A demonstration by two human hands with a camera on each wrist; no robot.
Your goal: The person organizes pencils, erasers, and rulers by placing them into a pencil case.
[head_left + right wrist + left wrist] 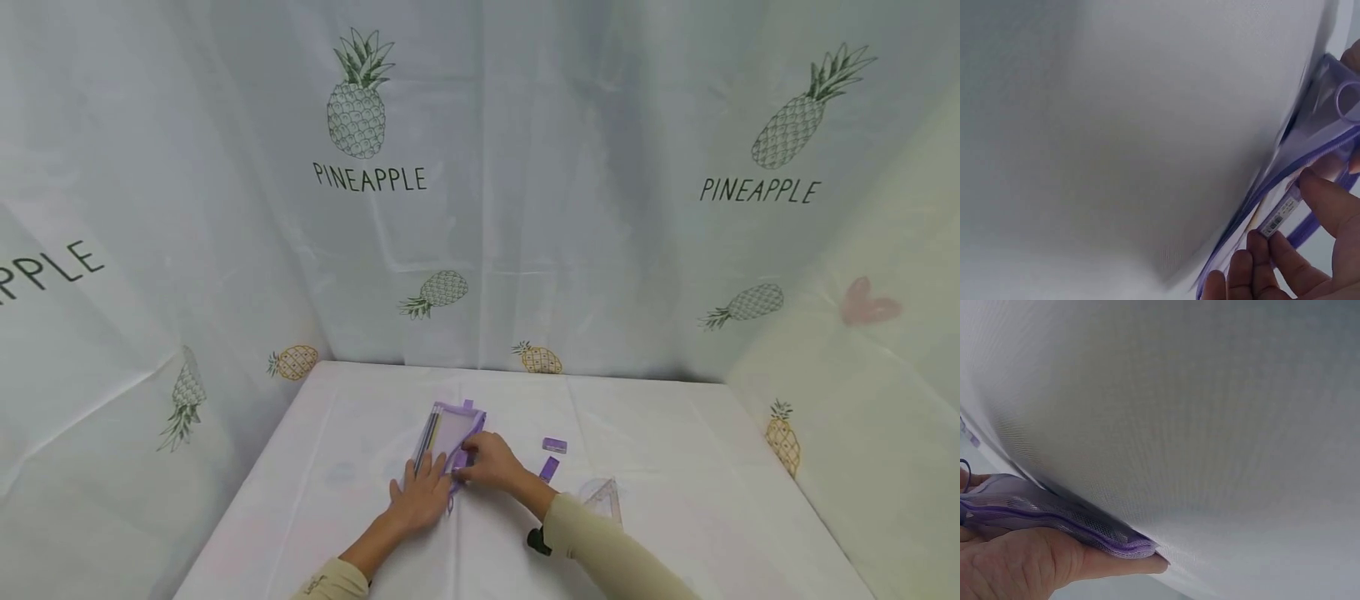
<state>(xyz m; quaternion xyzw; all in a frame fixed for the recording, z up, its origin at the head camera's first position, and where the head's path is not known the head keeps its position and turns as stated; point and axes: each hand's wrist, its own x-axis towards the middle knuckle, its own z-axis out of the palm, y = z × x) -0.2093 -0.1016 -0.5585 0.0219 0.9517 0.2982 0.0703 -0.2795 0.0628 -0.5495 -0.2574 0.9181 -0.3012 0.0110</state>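
Observation:
A see-through pencil pouch (459, 422) with purple edging lies on the white table, its zipper side apart. Several pencils (428, 433) lie lengthwise along its left side. My left hand (422, 500) rests on the pouch's near left part with fingers spread; in the left wrist view its thumb lies along the purple zipper edge (1054, 522). At the pouch's opening, my right hand (491, 462) pinches a small purple block (1280, 215) with a barcode label between thumb and fingers. That block's exact kind cannot be told. The right fingers partly cover the opening.
Right of the pouch lie a purple and white block (554, 445) and another small purple piece (549, 469). A clear set square (606, 502) lies beside the right forearm, partly hidden by the sleeve. A pineapple-print curtain (525, 208) stands behind the table.

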